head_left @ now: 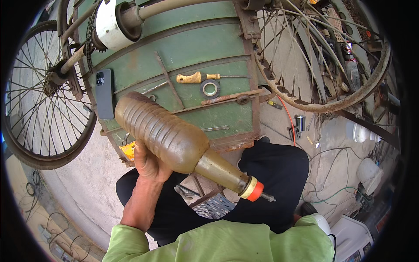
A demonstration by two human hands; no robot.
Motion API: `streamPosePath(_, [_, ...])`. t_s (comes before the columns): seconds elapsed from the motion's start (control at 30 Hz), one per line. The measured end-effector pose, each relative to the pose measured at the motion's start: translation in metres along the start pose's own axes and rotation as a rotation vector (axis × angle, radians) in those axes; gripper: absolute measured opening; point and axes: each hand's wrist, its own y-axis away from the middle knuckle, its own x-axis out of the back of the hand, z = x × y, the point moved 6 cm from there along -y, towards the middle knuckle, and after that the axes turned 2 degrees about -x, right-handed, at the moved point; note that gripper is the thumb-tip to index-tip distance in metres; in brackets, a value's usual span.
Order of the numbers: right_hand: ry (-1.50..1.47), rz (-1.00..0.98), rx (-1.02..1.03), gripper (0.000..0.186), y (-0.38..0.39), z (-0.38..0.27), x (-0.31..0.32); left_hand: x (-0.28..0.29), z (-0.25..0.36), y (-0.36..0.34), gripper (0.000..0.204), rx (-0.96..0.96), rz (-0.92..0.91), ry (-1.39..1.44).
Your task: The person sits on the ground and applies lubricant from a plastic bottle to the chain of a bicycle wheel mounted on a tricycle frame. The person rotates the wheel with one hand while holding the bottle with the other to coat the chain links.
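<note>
My left hand (147,163) grips a ribbed, brownish plastic bottle (168,135) from below. The bottle lies tilted, its neck pointing down to the right and ending in an orange cap with a thin nozzle (256,192). It hovers over my lap in dark trousers (279,174). My right hand is hidden; only a light green sleeve (244,242) shows at the bottom. Beyond the bottle lies an overturned green metal cart bed (196,48).
On the green panel rest a dark phone (104,94), a wooden-handled screwdriver (198,78), a tape roll (210,88) and a rusty rod (227,97). A spoked wheel (43,100) stands left, a rusty bare rim (331,56) right. Wires and white containers (366,170) litter the concrete floor.
</note>
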Motion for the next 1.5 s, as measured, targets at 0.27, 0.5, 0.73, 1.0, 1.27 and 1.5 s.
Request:
streamPosePath(0.27, [0.106, 0.144, 0.117, 0.039, -0.053, 0.023, 0.028, 0.012, 0.014, 0.002, 0.082, -0.064, -0.101, 0.185])
streamPosePath(0.5, [0.153, 0.792, 0.252, 0.044, -0.007, -0.039, 0.291, 0.0, 0.02, 0.011, 0.075, -0.166, -0.171, 0.265])
streamPosePath(0.73, [-0.293, 1.107, 0.563, 0.056, 0.131, -0.304, 0.377, 0.016, 0.019, 0.002, 0.076, -0.173, -0.173, 0.303])
streamPosePath(1.0, [-0.124, 1.033, 0.353, 0.076, 0.028, -0.348, 0.358, 0.022, 0.028, 0.036, 0.074, -0.244, -0.079, 0.247])
streamPosePath(1.27, [-0.156, 1.095, 0.444, 0.055, 0.071, -0.37, 0.365, 0.028, 0.021, 0.024, 0.073, -0.226, -0.08, 0.241])
streamPosePath(1.5, [-0.407, 1.405, 0.835, 0.068, 0.112, -0.366, 0.398, -0.009, -0.001, -0.015, 0.074, -0.2, -0.079, 0.26])
